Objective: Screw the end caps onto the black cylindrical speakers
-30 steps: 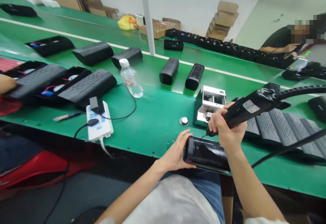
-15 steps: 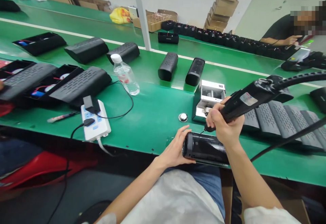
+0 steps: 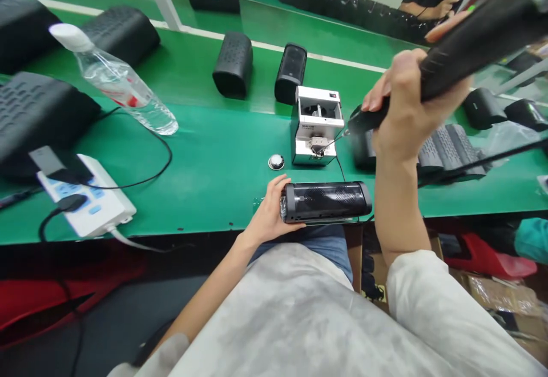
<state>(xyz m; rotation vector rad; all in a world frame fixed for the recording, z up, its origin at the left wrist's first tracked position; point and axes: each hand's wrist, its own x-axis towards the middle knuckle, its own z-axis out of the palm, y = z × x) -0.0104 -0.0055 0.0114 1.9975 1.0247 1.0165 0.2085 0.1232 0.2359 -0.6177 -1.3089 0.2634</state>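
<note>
My left hand (image 3: 269,214) grips the left end of a black cylindrical speaker (image 3: 325,201) that lies on its side at the near edge of the green bench (image 3: 222,177). My right hand (image 3: 406,108) is wrapped round a black electric screwdriver (image 3: 466,40), raised above the bench. The driver's thin bit points down-left and touches the front of a small white and silver screw feeder box (image 3: 317,125). A round silver knob-like part (image 3: 276,162) lies on the bench just left of the box.
A water bottle (image 3: 120,83) lies tilted at upper left, a white power strip (image 3: 85,203) with black plugs and cables at left. Two black speakers (image 3: 233,63) stand behind the box, ribbed black housings (image 3: 449,145) to the right. Another person's hand (image 3: 443,5) works at the far belt.
My right hand has lifted the screwdriver off the speaker and swung its bit up to the feeder box. The camera has dropped closer and tilted down. My left hand still holds the speaker.
</note>
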